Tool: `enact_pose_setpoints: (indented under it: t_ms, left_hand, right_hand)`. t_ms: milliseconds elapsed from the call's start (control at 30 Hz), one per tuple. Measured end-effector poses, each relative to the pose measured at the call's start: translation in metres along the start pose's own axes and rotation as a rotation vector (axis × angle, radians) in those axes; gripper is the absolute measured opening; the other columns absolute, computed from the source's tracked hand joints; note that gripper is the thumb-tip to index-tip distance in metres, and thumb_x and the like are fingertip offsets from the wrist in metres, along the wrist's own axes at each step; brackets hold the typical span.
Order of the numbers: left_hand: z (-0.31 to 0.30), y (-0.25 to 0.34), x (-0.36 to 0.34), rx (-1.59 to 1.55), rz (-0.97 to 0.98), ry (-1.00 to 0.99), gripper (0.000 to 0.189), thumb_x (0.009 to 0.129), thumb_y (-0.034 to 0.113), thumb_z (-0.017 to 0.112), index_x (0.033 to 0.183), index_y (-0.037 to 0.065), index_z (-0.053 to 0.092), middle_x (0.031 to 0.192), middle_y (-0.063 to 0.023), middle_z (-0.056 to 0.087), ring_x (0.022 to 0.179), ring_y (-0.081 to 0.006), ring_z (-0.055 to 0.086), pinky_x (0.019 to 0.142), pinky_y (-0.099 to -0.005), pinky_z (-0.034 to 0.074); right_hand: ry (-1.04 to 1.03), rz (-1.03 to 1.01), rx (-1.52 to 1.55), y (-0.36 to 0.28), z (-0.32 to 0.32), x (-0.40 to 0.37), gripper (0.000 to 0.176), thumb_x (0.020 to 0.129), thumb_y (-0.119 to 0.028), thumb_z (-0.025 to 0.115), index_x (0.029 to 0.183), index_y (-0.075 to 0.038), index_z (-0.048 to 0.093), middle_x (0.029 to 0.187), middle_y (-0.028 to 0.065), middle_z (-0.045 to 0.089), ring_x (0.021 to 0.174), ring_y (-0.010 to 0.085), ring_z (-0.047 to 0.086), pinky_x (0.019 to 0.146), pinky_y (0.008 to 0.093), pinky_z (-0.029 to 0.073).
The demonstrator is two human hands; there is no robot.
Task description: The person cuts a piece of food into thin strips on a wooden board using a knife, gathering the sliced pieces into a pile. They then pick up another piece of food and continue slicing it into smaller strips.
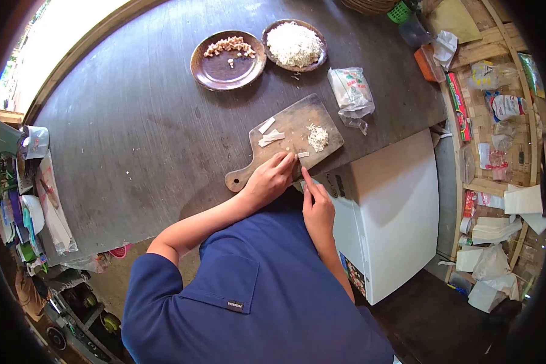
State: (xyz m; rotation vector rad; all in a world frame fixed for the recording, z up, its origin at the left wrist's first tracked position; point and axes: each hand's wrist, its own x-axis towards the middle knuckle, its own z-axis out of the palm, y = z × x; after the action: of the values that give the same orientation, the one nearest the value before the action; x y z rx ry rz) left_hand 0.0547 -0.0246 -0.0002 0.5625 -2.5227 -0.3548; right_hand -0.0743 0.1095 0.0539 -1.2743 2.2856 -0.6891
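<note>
Two bare hands work over pale food pieces on a wooden cutting board [297, 124].
The left hand [275, 174]'s grip is nearly closed, fingertips on a pale strip [304, 155]; the right hand [317, 205]'s is partly curled, index finger extended, its hold unclear. Chopped bits [317, 138] and loose strips [272, 138] lie on the board; two plates and a plastic packet [352, 92] sit beyond on the table [133, 121].

Shirt [285, 279] plain navy; shreds [318, 138] off-white; fridge [397, 212] white; left plate [227, 77] glossy brown (darker rim).
</note>
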Motion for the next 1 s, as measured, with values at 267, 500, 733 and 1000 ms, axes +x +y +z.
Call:
enact_pose_setpoints:
  t_ms: [267,500,733,1000]
  left_hand:
    - [0.002,-0.004,-0.001,0.010,-0.003,0.019,0.046,0.083,0.010,0.072,0.124,-0.011,0.069,0.126,-0.0146,0.065,0.122,-0.0282,0.063,0.107,-0.0337,0.053]
    - [0.002,-0.004,-0.001,-0.001,-0.010,0.020,0.046,0.084,0.009,0.071,0.125,-0.012,0.069,0.127,-0.0149,0.065,0.123,-0.0280,0.062,0.106,-0.0349,0.054]
    - [0.003,-0.001,-0.004,-0.052,-0.031,0.029,0.048,0.083,0.010,0.072,0.126,-0.011,0.068,0.127,-0.0154,0.064,0.123,-0.0287,0.062,0.107,-0.0350,0.053]
    - [0.004,-0.006,-0.003,0.040,0.009,0.033,0.050,0.085,0.012,0.071,0.128,-0.012,0.067,0.124,-0.0147,0.065,0.121,-0.0272,0.061,0.107,-0.0332,0.053]
  right_hand:
    - [-0.020,0.008,0.006,0.000,-0.005,-0.008,0.048,0.108,-0.014,0.060,0.153,-0.031,0.062,0.097,0.0141,0.068,0.085,0.0341,0.068,0.079,0.0428,0.054]
    - [0.006,-0.056,-0.014,0.002,-0.003,-0.006,0.049,0.108,-0.019,0.060,0.154,-0.037,0.061,0.093,0.0099,0.066,0.082,0.0352,0.070,0.075,0.0466,0.056]
    - [-0.044,-0.004,-0.037,-0.002,-0.001,0.006,0.049,0.108,-0.018,0.061,0.154,-0.035,0.060,0.094,0.0104,0.066,0.082,0.0345,0.070,0.076,0.0457,0.056]
    - [-0.042,-0.033,-0.008,0.001,-0.007,-0.007,0.050,0.108,-0.013,0.060,0.155,-0.031,0.060,0.094,0.0124,0.066,0.081,0.0318,0.068,0.078,0.0431,0.054]
